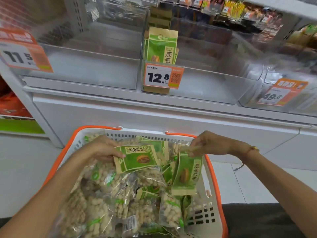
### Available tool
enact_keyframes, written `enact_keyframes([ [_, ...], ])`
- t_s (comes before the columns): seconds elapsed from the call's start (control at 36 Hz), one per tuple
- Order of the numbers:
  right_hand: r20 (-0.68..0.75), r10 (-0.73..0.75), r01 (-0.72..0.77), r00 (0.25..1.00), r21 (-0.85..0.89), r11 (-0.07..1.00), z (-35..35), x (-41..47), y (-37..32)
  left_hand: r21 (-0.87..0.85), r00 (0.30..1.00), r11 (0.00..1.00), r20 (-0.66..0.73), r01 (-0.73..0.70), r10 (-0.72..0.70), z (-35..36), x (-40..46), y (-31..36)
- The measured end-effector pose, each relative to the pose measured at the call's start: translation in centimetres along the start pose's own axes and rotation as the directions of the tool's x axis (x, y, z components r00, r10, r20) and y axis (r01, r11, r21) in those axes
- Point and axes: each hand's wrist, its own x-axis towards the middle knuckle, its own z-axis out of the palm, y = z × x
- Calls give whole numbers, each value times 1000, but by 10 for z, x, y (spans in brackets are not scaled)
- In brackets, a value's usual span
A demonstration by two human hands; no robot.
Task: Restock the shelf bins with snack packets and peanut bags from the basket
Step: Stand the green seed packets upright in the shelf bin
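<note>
A white basket with an orange rim [216, 189] sits below the shelf, full of clear peanut bags [96, 203] and green-and-tan snack packets. My left hand [103, 148] grips one green packet [137, 159] by its left edge, held flat over the pile. My right hand [209, 144] pinches the top of a second green packet [187, 170], which hangs upright inside the basket. In the middle clear shelf bin [205, 86], a few matching green packets [160, 48] stand at its left end behind the 12.8 price tag [163, 77].
A clear bin [85, 66] on the left carries an 11.5 tag [20, 55]. Another bin on the right bears a 49.8 tag [281, 93]. Dark packets [231, 7] hang on the upper shelf. The white shelf base [154, 114] stands just behind the basket.
</note>
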Motion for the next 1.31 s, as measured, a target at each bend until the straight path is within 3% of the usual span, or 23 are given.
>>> enact_keyframes([
  [0.14, -242, 46, 65, 969, 429, 901, 7, 7, -16, -245, 992, 966, -116, -77, 49, -3, 6, -10],
  [0.31, -220, 285, -51, 933, 702, 710, 38, 30, -23, -215, 964, 959, -230, -185, 134, 4, 15, -32],
  [0.47, -173, 412, -98, 895, 823, 559, 63, 43, -22, -219, 955, 943, -220, -249, 201, 17, 2, -17],
  [0.5, -182, 405, -92, 896, 816, 571, 64, 44, -23, -194, 950, 944, -220, -265, 222, 19, 2, -16],
  [0.58, -293, 320, -51, 901, 662, 748, 52, 44, -30, -154, 923, 930, -254, -335, 290, 17, -1, -14],
  [0.67, -301, 108, 65, 948, 511, 857, 24, 36, -45, -175, 909, 916, -282, -362, 306, 11, -2, -6],
  [0.78, -132, -133, 159, 982, 211, 965, 4, 26, -74, -75, 918, 923, -160, -378, 363, 0, -7, 25],
  [0.86, -184, -224, 237, 957, 51, 970, 10, 29, -89, 34, 951, 952, -40, -304, 305, 2, -15, 54],
  [0.94, -305, -239, 278, 922, 90, 956, 15, 29, -97, 22, 981, 981, 28, -192, 191, 5, -16, 68],
  [1.03, -309, -218, 307, 925, 273, 912, 16, 28, -100, -81, 975, 978, 99, -193, 201, 1, -20, 71],
  [1.11, -402, -190, 357, 896, 396, 846, 13, 23, -105, -267, 914, 918, 203, -294, 351, -1, -32, 75],
  [1.19, -514, -166, 432, 841, 455, 778, 6, 15, -115, -361, 860, 850, 196, -384, 472, 1, -44, 80],
  [1.31, -650, -153, 521, 744, 422, 742, -5, 8, -129, -248, 791, 797, 149, -551, 593, 8, -55, 88],
])
